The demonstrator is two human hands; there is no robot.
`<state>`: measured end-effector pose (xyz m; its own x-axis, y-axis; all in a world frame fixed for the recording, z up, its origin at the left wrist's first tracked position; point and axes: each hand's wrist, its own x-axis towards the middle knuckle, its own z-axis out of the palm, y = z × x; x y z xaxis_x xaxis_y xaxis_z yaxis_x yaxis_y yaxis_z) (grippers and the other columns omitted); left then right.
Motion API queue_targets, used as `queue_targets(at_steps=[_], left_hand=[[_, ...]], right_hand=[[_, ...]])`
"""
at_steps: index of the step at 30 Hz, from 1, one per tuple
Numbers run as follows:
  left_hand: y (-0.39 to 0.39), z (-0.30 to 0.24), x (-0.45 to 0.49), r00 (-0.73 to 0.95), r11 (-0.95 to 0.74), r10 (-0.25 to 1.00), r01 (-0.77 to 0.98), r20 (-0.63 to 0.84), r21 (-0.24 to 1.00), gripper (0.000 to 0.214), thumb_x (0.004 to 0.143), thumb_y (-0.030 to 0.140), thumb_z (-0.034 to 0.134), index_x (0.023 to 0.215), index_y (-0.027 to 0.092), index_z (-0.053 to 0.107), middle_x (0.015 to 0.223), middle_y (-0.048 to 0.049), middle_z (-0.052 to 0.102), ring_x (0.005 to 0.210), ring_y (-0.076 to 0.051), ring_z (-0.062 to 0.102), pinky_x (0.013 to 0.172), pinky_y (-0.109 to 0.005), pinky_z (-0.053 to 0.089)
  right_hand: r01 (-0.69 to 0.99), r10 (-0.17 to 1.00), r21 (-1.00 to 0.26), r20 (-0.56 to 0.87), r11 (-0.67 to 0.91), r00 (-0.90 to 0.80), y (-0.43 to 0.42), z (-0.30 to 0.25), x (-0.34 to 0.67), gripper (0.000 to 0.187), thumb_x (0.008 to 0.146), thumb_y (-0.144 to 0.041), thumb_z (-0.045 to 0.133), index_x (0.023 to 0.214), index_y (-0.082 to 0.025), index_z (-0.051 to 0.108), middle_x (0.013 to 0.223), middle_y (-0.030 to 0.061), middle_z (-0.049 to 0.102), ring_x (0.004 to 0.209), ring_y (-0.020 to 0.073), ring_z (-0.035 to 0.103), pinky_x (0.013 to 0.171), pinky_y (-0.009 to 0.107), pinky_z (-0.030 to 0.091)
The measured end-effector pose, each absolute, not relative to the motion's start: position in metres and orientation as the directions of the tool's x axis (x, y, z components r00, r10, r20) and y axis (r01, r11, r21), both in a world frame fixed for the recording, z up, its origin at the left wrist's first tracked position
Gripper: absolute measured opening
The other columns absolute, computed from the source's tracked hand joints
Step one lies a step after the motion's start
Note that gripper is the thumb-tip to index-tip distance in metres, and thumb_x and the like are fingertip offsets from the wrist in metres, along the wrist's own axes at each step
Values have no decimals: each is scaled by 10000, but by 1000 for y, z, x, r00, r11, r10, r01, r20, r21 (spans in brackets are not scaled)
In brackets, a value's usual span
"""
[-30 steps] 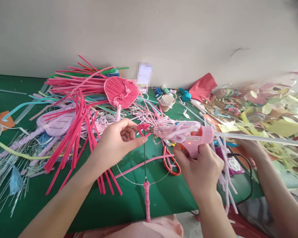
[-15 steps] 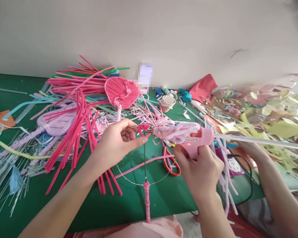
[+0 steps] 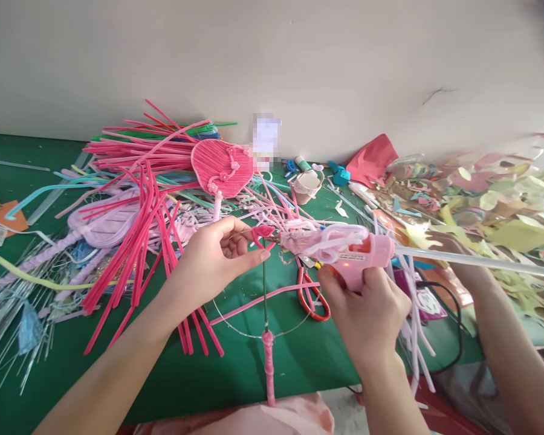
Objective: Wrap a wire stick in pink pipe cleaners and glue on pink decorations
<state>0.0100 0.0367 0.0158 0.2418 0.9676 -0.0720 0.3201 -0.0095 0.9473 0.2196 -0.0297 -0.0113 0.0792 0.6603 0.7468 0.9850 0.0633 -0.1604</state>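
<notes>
My left hand [image 3: 215, 257] pinches the top of a wire fan frame, where a short piece of pink pipe cleaner [image 3: 263, 231] is folded around the wire. Below hang the frame's thin wire hoop [image 3: 231, 328] and dark middle stem [image 3: 265, 290], down to a pink-wrapped handle [image 3: 269, 368] near the table's front edge. In my right hand [image 3: 372, 314] is a pink hot glue gun [image 3: 358, 257], its nozzle close against the pink piece. A long clear glue stick [image 3: 457, 258] sticks out behind the gun, and its small light glows orange.
Red-handled scissors [image 3: 315, 302] lie beneath the gun. Pink pipe cleaners [image 3: 140, 241] and a finished pink fan [image 3: 222, 169] are behind my left hand. A small basket [image 3: 306, 187] stands farther back. At right, another person's arm [image 3: 498, 320] reaches over paper scraps [image 3: 512, 235].
The glue gun's rear and its glue stick have shifted very slightly right and down. The other person's arm has moved a little. My left hand stays in place.
</notes>
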Motion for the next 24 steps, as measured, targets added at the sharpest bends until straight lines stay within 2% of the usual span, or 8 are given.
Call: queue_targets(at_steps=[8,17,19,21,23,24], left_hand=[[37,16,10,238,2,968,318,-82,948,358,696,434,804,858,182,608,657,56,515,612,-111,501,577,-251,422],[37,17,10,237,4,968,311,-82,950,338,701,428,799,837,190,602,660,56,507,604,-108,489,561,-247,408],[37,16,10,236,7,968,312,-85,950,341,701,430,800,846,189,607,662,55,508,606,-109,489,565,-249,408],[37,16,10,238,11,967,312,-89,950,343,707,432,795,868,188,616,668,54,514,615,-111,494,578,-251,413],[37,15,10,243,12,966,316,-94,949,341,718,433,786,885,185,622,672,51,519,621,-113,496,591,-255,418],[37,15,10,244,11,965,318,-93,948,341,720,433,784,888,184,622,671,51,519,622,-114,497,598,-258,423]], right_hand=[[987,665,-157,741,35,94,-30,-11,218,113,847,-269,603,874,-172,653,512,-30,520,375,110,397,421,246,265],[992,648,-121,757,18,81,-30,-12,219,130,822,-271,605,717,-198,582,498,-50,449,400,110,405,424,236,274],[985,656,-175,742,-10,139,-32,-9,220,190,788,-286,610,638,-219,515,479,-60,412,398,105,380,426,237,284],[951,663,-296,695,-89,278,-31,-3,225,324,739,-337,633,553,-249,384,447,-71,368,385,96,340,417,241,289],[869,671,-453,583,-198,457,-22,2,237,441,700,-423,665,530,-266,290,421,-74,352,375,93,322,404,246,291],[814,683,-525,502,-247,531,-14,2,245,466,699,-481,669,526,-267,294,417,-70,363,376,97,328,401,250,295]])
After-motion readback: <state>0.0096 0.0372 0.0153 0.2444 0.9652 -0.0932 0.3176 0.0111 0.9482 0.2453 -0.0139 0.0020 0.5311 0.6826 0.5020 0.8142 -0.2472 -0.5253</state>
